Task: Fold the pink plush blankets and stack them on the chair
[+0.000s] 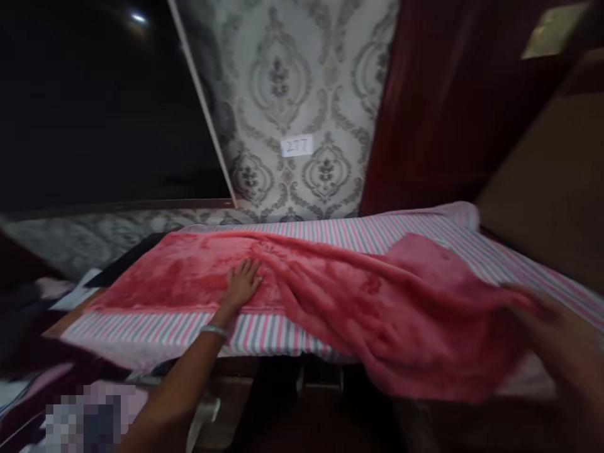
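Observation:
A pink-red plush blanket (184, 270) lies lengthwise over a striped cloth (274, 333) that covers the table. Its left part is flat, while the right part is bunched into folds and hangs over the front edge. My left hand (243, 283), with a band at the wrist, rests on the blanket near its middle, fingers spread. At the far right, my right hand (542, 321) grips the blanket's right end and holds it raised off the table; motion blurs this hand somewhat.
Behind the table stands a patterned wall with a paper label (297, 145) reading 277. A large dark screen (104, 113) is at the left, and a dark red door (453, 94) at the right. Clothes (89, 402) lie at the lower left.

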Available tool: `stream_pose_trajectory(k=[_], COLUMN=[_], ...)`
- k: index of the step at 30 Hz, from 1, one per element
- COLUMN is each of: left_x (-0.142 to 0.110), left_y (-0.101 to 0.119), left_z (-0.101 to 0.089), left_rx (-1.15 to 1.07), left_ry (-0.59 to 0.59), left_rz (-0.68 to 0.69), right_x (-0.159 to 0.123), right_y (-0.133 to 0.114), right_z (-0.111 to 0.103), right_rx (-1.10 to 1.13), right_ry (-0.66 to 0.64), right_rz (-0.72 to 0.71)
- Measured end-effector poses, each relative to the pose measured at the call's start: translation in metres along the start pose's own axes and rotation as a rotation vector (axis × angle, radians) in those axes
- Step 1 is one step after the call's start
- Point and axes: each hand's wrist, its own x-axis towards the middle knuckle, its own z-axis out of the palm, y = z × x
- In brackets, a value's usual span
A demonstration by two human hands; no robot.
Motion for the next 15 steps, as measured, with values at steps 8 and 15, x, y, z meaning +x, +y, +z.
stream_pose_trajectory(k=[8, 15], left_x=[0.018, 0.000], left_y=[0.095, 0.224], left_z=[-0.060, -0.090], left_rx=[-0.525, -1.053], left_ry=[0.281, 0.088], left_rz=[0.346, 0.688], right_x=[0.032, -0.003], right_y=[-0.159, -0.206], right_z=[0.034, 0.117], right_rx=[0.042, 0.294], right_ry=[-0.065, -0.387], right_rz=[-0.464, -0.688])
